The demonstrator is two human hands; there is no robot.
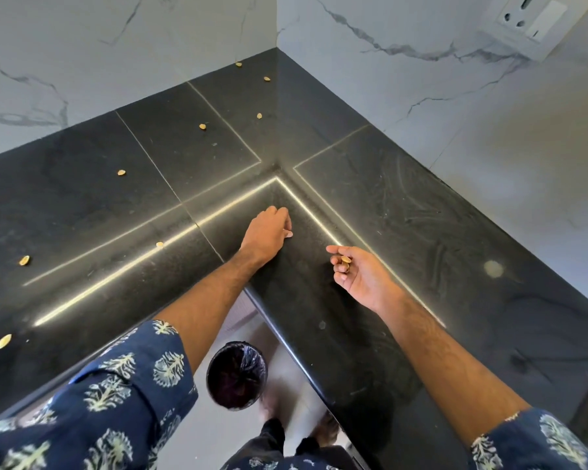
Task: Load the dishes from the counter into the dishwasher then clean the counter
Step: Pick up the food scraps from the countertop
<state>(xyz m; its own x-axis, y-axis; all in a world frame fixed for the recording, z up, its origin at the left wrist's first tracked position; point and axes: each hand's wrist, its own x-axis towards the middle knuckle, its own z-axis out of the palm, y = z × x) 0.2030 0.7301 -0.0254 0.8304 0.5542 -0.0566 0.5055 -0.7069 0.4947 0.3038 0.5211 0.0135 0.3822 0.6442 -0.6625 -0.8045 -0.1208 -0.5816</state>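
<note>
Black granite counter [404, 232] filled the frame's centre, with small tan shells [202, 126] scattered from its upper middle to lower left. Left hand [269, 230], palm down near centre, pinched a pale scrap [288, 234] against the stone. Right hand [357, 269], just right of it, cupped collected shells in curled fingers. A lined bin [237, 374] stood on the floor at lower centre; marble walls [421, 79] and a socket [530, 18] lay above

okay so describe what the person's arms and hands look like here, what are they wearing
Both forearms are bare, with the sleeves pushed up toward the elbows. The left sleeve and right sleeve are dark navy fabric printed with pale cream leaf or tree-like motifs. No watch, bracelet or glove shows on the left hand or right hand; rings cannot be ruled out.
</note>
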